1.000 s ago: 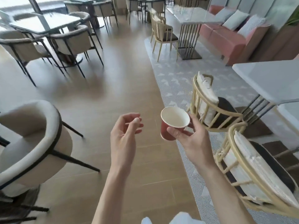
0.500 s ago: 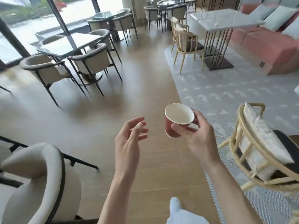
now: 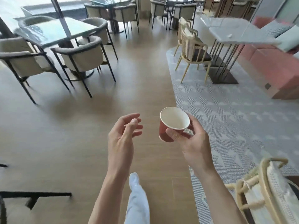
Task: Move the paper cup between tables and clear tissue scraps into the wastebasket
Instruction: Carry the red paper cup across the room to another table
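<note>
A red paper cup [image 3: 165, 132] with a white, empty inside is held in front of me over the wooden floor. My right hand [image 3: 192, 143] grips it, thumb on its near side and fingers behind. My left hand [image 3: 123, 135] hangs beside the cup, a little to its left, with loosely curled fingers and nothing in it. A white marble table [image 3: 239, 32] stands ahead on the right; a small white scrap [image 3: 229, 35] lies on its top. No wastebasket shows in this view.
A glass-topped table [image 3: 53, 30] with grey armchairs [image 3: 80, 59] stands ahead on the left. A cream rattan chair [image 3: 192, 46] sits by the marble table on the patterned rug [image 3: 234, 110]. Another rattan chair [image 3: 265, 191] is close at my right. A pink sofa [image 3: 275, 68] lines the wall.
I have walked forward along the wooden aisle; the near chairs slid back past me and the far tables came closer. Both hands kept their pose, the cup still in my right hand.
</note>
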`<state>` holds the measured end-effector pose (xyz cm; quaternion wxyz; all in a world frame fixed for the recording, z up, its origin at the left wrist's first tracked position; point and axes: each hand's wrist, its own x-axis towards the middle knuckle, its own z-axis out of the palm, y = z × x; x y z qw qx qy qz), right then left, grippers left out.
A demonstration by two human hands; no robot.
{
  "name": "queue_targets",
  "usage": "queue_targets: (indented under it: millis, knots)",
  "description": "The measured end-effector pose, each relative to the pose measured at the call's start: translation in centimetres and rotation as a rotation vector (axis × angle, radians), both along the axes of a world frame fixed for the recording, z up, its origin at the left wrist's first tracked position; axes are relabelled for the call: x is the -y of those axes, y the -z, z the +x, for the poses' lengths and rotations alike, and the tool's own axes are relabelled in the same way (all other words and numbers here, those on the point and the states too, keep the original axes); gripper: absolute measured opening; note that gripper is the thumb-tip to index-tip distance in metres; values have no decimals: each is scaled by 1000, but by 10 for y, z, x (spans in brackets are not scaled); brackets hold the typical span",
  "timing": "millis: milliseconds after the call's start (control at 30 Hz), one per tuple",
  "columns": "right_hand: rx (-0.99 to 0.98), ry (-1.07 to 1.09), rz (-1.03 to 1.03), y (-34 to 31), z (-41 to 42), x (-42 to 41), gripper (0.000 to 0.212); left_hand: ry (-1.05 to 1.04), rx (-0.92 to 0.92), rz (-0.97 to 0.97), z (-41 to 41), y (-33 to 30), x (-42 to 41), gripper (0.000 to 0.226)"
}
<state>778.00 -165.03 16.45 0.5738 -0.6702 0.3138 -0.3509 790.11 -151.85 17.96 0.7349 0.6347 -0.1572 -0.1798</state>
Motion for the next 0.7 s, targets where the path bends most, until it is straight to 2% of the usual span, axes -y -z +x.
queue_targets:
  millis: [133,400,700]
  knots:
    - [-21,32,-12,12,85,67,66,42,-16,-13,89,13,76,27]
    - [-2,70,-86,-30,272,198,78,105,55,-40,285,-32,220,26]
    - [-35,154,-34,2,404,345,78,198,7,23,419,-2,374,26]
